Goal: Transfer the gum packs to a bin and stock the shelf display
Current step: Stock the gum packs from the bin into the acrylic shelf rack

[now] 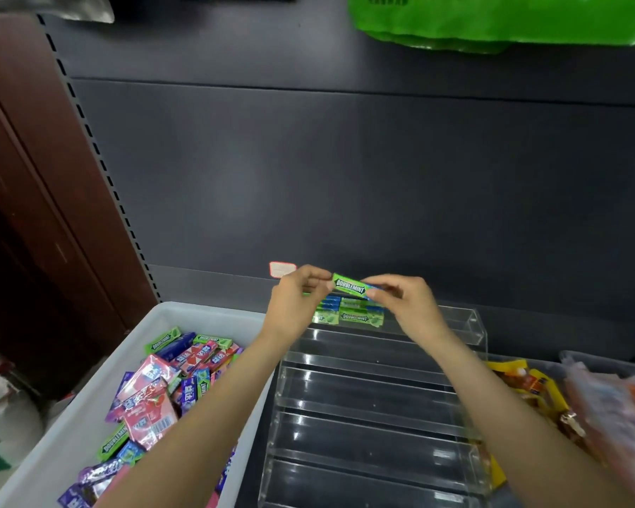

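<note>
A green Doublemint gum pack (349, 288) is held in the air between both hands, above the back of a clear acrylic tiered display (367, 416). My left hand (298, 298) pinches its left end and my right hand (404, 298) pinches its right end. Several green gum packs (356, 312) lie in the display's top row, just under the held pack. The lower rows hold nothing. A white bin (99, 383) at the left holds several loose gum packs (154, 390) in green, pink, purple and blue.
The dark grey shelf back panel (345, 177) rises behind the display, with a small red-edged label (282, 269) on it. Yellow and orange snack bags (528, 386) lie at the right. A green plastic bag (492, 20) hangs above. A brown cabinet (33, 177) stands at the left.
</note>
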Tool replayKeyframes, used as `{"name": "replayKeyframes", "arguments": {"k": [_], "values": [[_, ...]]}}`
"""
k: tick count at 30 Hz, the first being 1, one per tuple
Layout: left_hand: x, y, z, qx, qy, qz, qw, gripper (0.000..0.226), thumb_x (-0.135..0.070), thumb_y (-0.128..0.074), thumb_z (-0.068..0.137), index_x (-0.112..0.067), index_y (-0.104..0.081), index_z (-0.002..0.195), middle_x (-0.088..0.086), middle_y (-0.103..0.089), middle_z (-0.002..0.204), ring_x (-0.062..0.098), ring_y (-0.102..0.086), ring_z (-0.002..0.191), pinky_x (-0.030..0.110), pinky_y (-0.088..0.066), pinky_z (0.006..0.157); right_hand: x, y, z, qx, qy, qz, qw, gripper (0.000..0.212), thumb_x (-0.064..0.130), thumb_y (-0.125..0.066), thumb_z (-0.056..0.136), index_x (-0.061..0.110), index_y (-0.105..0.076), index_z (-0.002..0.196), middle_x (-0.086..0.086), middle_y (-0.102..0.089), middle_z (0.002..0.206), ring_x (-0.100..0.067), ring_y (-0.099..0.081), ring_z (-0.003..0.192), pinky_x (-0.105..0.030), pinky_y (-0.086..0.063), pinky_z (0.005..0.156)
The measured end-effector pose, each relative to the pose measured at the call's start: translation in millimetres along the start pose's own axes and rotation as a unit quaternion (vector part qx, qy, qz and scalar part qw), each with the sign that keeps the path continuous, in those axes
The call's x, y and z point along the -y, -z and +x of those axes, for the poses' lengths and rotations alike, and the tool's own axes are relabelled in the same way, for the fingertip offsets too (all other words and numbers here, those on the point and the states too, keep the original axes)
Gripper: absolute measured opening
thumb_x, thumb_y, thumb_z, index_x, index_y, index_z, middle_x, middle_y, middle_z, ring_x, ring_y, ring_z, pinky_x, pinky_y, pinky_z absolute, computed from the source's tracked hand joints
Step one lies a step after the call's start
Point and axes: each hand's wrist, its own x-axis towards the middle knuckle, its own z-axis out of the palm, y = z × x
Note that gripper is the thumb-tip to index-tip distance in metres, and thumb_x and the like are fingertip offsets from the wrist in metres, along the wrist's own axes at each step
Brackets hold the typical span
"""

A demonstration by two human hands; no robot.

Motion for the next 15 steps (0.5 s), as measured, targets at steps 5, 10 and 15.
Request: {"name": "replayKeyframes", "arguments": {"k": [5,10,15], "values": [[27.2,7.4,-5.0,0.111,-0.103,0.384,0.911,0.041,-0.028,-0.049,0.096,-0.023,-0.045,0.136,-0.002,-0.049,0.139,0.018,-0.043,0.126,0.031,-0.035,0.102,-21.5,7.8,-3.1,-0.047,-0.021,-0.154,0.987,0.019,0.01,-0.069,0.083,0.015,-0.073,0.101,0.0,-0.069,0.092,-0.01,-0.059,0.077,-0.004,-0.039,0.064],[45.1,7.1,-4.6,0.162,-0.15,0.495,0.84,0.051,-0.03,-0.04,0.099,-0.026,-0.023,0.147,-0.004,-0.021,0.155,0.016,-0.022,0.141,0.029,-0.019,0.112,-31.2,-1.3,-6.1,-0.014,-0.014,-0.217,0.976,0.022,0.01,-0.065,0.085,0.014,-0.072,0.106,0.0,-0.063,0.09,-0.006,-0.052,0.073,-0.007,-0.035,0.062],[51.6,4.2,-1.5,0.172,-0.158,0.522,0.821,0.056,-0.029,-0.041,0.099,-0.025,-0.016,0.149,-0.001,-0.017,0.157,0.019,-0.02,0.142,0.03,-0.016,0.115,-36.3,-7.9,-6.5,0.001,0.002,-0.264,0.964,0.023,0.012,-0.065,0.086,0.013,-0.07,0.109,-0.001,-0.059,0.097,-0.011,-0.053,0.085,-0.02,-0.039,0.076]]}}
